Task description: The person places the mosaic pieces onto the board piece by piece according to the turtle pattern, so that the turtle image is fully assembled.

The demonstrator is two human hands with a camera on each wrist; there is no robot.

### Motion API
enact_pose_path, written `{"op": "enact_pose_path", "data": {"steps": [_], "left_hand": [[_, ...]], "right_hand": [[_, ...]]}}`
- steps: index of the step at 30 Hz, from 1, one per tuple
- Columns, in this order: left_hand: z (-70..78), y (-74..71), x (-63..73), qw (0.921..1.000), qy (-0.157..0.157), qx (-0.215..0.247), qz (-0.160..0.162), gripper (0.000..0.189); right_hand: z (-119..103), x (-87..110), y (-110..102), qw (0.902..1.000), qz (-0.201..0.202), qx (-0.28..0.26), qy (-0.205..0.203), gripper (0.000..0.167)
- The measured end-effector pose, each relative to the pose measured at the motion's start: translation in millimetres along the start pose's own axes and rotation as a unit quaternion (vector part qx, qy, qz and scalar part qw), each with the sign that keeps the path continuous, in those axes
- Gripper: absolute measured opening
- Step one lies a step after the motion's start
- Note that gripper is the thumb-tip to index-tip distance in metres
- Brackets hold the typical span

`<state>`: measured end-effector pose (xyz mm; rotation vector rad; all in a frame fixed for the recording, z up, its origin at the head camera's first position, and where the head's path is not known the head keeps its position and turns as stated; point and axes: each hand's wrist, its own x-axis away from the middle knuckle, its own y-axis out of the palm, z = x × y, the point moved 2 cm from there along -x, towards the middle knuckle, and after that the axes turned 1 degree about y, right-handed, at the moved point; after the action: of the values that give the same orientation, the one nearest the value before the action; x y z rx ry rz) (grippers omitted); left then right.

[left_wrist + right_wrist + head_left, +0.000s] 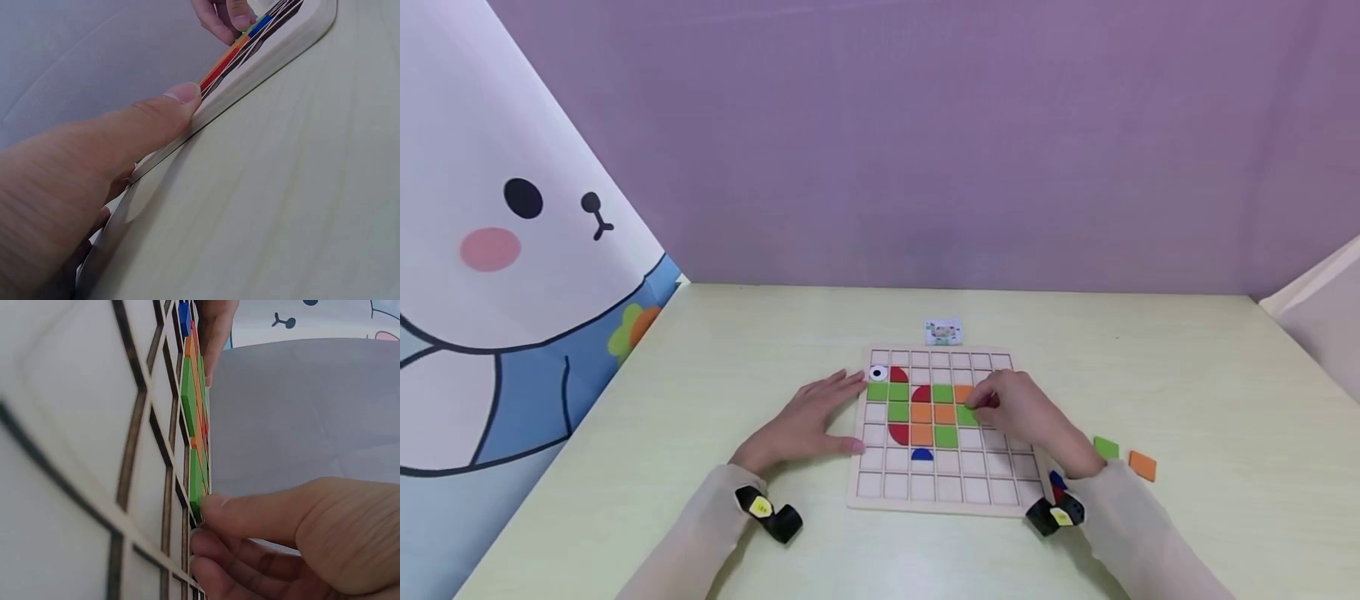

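A wooden grid board [951, 487] lies on the table with green, orange and red tiles, a blue half-round piece [922, 454] and an eye piece [877, 373] in its cells. My right hand [1018, 408] pinches a green square tile [195, 478] at the right end of the coloured pattern; its thumb [244, 512] is at the tile's edge, fingers curled below. Along the board's left edge rests my left hand [808, 425], fingers spread. Its thumb [156, 115] presses on the rim in the left wrist view, while its other fingers are partly hidden beyond the edge.
A small picture card [943, 332] lies behind the board. To the right, beside my right wrist, are a loose green tile [1106, 447] and an orange tile [1142, 465]. Blue and red pieces [1057, 483] are partly covered by the wrist. A purple backdrop [955, 150] rises behind the table.
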<state>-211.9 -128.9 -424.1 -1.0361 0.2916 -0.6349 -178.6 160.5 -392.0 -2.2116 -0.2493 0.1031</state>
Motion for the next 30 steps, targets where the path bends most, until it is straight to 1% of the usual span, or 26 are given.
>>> {"op": "enact_pose_path", "data": {"steps": [7, 15, 23, 30], "left_hand": [[-1.6, 1.7, -4.6, 0.9999, 0.011, -0.008, 0.001, 0.090], [-1.4, 0.8, -5.7, 0.9999, 0.009, -0.008, -0.002, 0.090], [-1.7, 0.7, -8.0, 0.9999, 0.013, -0.007, -0.001, 0.089], [-0.9, 1.6, -8.6, 0.9998, 0.018, -0.007, 0.000, 0.089]], "right_hand": [[0.0, 1.6, -4.3, 0.9998, -0.018, -0.006, -0.007, 0.014], [0.3, 6.7, -11.0, 1.0000, -0.007, 0.006, -0.001, 0.009], [9.5, 17.9, -22.2, 0.9999, -0.007, 0.012, 0.000, 0.010], [21.0, 30.2, -33.4, 0.9995, -0.006, 0.032, 0.006, 0.013]]}}
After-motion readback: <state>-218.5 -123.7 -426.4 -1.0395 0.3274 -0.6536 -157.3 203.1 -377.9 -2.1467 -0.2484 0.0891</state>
